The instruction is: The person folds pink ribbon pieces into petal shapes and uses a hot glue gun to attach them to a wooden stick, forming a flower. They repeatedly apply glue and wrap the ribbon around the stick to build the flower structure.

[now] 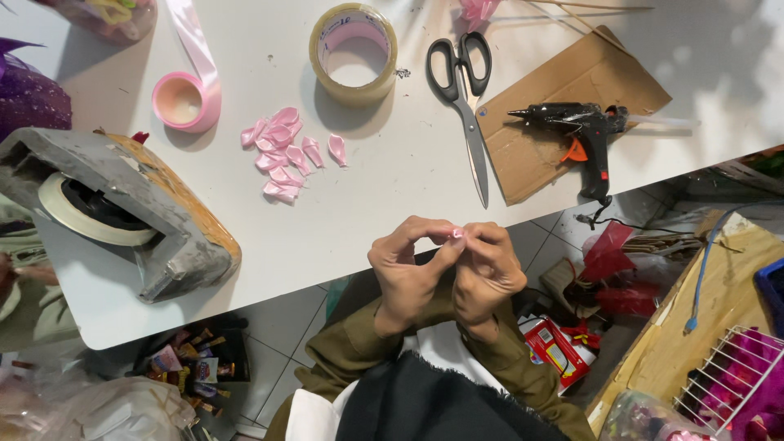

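Item in hand: a small pink ribbon piece [457,234], pinched between the fingertips of both hands just off the near edge of the bench [392,188]. Only a sliver shows between the fingers; its long axis and which way it points cannot be told from this view.

Handling, as judged: the piece is very light, thin and soft, likely smooth-faced and inclined to slip or unfold if pressure eases. It looks best held at its folded edges with fingertip pressure only; there is little else to grasp.

Hands: the left hand [406,273] is closed at thumb and forefinger on the piece, other fingers curled. The right hand [487,273] is likewise closed on it from the opposite side, fingertips meeting those of the left.

Surroundings, outward from the hands: beyond the left hand lies a cluster of folded pink petals [283,153] on the bench, and further beyond a pink ribbon roll [184,100] with its tail run out. Straight beyond the hands sits a clear tape roll [354,53]. Black-handled scissors [465,98] lie beyond the right hand, blades pointing back toward the hands. Further right, a black glue gun [584,131] rests on a cardboard sheet [539,106]. Far to the left stands a heavy grey tape dispenser [122,208].
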